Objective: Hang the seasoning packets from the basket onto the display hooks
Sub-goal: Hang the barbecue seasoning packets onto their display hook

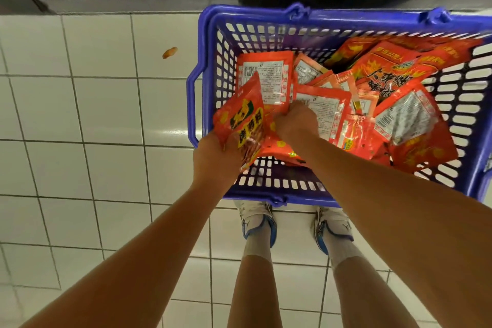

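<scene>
Seasoning packets [327, 112] lying heaped in the blue basket [210, 42] on the tiled floor [80, 114], looking light, floppy and slick, probably best pinched at a stiff sealed edge near the hang hole. Left hand [213, 160] gripping one red packet [243, 122] by its lower end at the basket's near-left corner. Right hand [295, 121] curling down into the pile, fingertips hidden, so cannot tell whether clamping on anything.

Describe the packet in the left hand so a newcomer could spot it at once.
Find the blue plastic slotted basket on the white tiled floor. At its near-left corner the left hand grips one red foil seasoning packet. Unlike the packets lying flat inside, it stands raised, showing its yellow-lettered front.
</scene>
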The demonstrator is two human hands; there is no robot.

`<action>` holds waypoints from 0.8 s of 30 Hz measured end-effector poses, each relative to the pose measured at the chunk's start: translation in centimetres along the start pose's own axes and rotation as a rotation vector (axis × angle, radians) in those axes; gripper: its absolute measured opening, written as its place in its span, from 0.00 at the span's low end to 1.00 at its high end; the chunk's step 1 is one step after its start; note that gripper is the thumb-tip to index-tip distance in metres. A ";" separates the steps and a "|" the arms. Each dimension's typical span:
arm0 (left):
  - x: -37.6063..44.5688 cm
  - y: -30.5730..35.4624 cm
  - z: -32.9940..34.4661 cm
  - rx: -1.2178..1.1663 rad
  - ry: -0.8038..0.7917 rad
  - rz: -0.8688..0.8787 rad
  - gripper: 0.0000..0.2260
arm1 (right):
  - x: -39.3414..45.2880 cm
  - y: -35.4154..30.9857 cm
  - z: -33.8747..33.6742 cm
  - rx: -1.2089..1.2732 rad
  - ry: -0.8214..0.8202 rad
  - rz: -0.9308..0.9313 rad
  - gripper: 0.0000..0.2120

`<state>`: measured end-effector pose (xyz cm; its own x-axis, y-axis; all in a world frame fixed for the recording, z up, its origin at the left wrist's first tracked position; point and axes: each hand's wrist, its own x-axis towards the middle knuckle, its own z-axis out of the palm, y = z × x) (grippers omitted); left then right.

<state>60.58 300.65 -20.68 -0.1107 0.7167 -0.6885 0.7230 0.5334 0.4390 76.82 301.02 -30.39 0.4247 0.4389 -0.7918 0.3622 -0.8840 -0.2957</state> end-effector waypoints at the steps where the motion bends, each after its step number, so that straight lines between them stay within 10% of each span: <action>1: -0.1 0.2 -0.1 0.000 -0.007 0.006 0.08 | -0.4 0.2 -0.3 0.049 0.011 -0.023 0.06; 13: -4.2 4.0 -3.8 0.035 -0.023 -0.005 0.11 | -5.3 3.4 -13.6 -0.166 -0.004 -0.446 0.31; 24: -11.1 8.9 -7.2 -0.050 -0.073 0.014 0.14 | -12.1 -0.8 -23.0 0.053 -0.359 -0.244 0.13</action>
<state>63.34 300.65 -4.96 -0.0493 0.6905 -0.7217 0.6894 0.5464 0.4757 90.50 300.13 -8.29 0.0129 0.5601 -0.8283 0.3687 -0.7727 -0.5167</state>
